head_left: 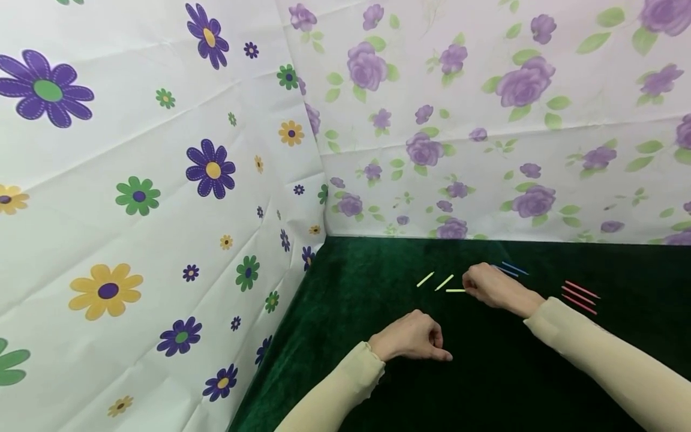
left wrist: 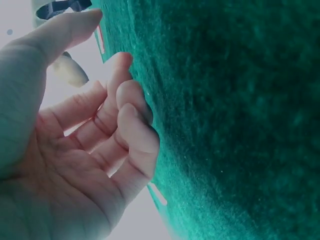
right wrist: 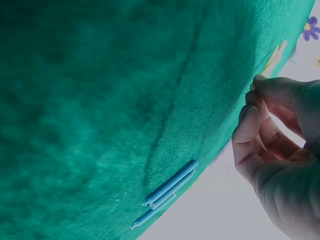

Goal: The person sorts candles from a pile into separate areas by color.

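Three thin yellow candles lie on the green cloth in the head view: one far left (head_left: 425,279), one beside it (head_left: 444,282), and one lying level (head_left: 455,291). My right hand (head_left: 499,289) pinches the right end of the level one between thumb and fingertips; in the right wrist view only a bit of yellow shows at the tips of this hand (right wrist: 280,120). Nearer to me, my left hand (head_left: 412,337) hovers over the cloth, fingers loosely curled around nothing. The left wrist view shows the bare palm of that hand (left wrist: 90,145).
Behind my right hand lie three blue candles (right wrist: 171,183), partly covered by it in the head view. Three red candles (head_left: 580,295) lie side by side further right. Flower-printed sheets stand at the left (head_left: 162,252) and back (head_left: 475,180) of the green cloth (head_left: 345,282).
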A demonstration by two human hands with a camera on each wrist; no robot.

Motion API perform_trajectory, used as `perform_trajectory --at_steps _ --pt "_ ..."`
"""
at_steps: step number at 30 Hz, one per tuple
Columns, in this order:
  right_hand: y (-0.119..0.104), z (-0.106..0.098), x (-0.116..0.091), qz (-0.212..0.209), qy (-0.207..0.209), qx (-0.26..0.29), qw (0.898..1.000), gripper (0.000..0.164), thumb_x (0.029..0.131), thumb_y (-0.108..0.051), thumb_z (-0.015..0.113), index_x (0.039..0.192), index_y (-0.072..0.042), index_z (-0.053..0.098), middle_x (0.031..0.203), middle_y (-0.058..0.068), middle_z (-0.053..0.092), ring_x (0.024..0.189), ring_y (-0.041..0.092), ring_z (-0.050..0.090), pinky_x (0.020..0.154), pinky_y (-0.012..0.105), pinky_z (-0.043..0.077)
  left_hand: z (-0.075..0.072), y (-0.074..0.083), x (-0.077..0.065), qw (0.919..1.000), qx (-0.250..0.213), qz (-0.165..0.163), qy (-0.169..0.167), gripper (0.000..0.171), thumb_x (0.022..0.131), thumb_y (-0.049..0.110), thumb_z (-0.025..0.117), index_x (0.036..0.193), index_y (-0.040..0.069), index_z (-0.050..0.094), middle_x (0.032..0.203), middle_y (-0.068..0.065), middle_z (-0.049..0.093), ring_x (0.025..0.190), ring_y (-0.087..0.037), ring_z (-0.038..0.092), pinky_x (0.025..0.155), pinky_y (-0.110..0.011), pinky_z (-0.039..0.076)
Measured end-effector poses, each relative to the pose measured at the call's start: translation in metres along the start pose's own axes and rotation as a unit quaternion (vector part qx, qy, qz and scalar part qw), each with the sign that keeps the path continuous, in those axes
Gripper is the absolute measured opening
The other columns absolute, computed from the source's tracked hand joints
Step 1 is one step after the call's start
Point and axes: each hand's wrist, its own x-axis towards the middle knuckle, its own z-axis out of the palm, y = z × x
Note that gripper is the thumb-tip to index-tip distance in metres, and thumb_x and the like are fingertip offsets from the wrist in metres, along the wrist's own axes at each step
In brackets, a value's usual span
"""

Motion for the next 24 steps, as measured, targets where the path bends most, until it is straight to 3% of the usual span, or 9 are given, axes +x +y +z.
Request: perform_trajectory --at_steps 6,10,15,19,24 --pt "-0.002 -0.001 0.001 0.011 -0.019 0.001 1.0 0.031 0.102 -0.001 0.07 0.076 -0.016 0.064 0.069 -0.003 0.053 0.055 0.006 0.045 0.055 0.023 0.037 -0.002 0.002 0.0 0.9997 -0.002 0.016 0.018 0.022 0.1 0.043 0.081 0.086 0.026 0.076 0.071 0.018 0.064 0.057 0.005 0.056 0.057 -0.013 0.047" --pt "-0.003 -0.001 0.001 0.013 -0.022 -0.002 1.0 0.029 0.102 -0.002 0.071 0.077 -0.015 0.066 0.07 -0.002 0.055 0.055 0.006 0.046 0.055 0.023 0.038 -0.008 0.002 0.001 0.9981 -0.003 0.025 0.057 0.019 0.102 0.04 0.079 0.091 0.024 0.078 0.072 0.018 0.065 0.059 0.007 0.055 0.058 -0.011 0.046" --pt "-0.002 -0.001 -0.002 0.021 -0.002 -0.003 1.0 0.006 0.1 -0.013 0.079 0.098 -0.008 0.075 0.087 0.003 0.068 0.069 0.009 0.061 0.064 0.03 0.053 -0.018 0.0 0.004 0.9938 -0.005 0.025 0.108 0.021 0.103 0.041 0.077 0.094 0.023 0.08 0.08 0.016 0.07 0.065 0.007 0.057 0.063 -0.011 0.047" --pt "0.002 -0.003 -0.011 0.029 0.033 0.002 0.999 0.028 0.099 -0.022 0.082 0.117 -0.002 0.075 0.102 0.01 0.071 0.086 0.019 0.07 0.077 0.042 0.06 -0.024 -0.008 0.008 0.9906 -0.015 0.01 0.135 0.026 0.103 0.047 0.076 0.105 0.022 0.08 0.098 0.011 0.076 0.084 0.0 0.066 0.076 -0.016 0.053" --pt "0.011 -0.014 -0.027 0.048 0.058 0.005 0.997 0.039 0.098 -0.028 0.083 0.124 0.0 0.074 0.107 0.013 0.071 0.093 0.026 0.072 0.081 0.05 0.061 -0.028 -0.025 0.012 0.9861 -0.017 -0.032 0.162 0.048 0.103 0.062 0.068 0.13 0.023 0.074 0.133 0.003 0.072 0.122 -0.014 0.066 0.103 -0.034 0.058"
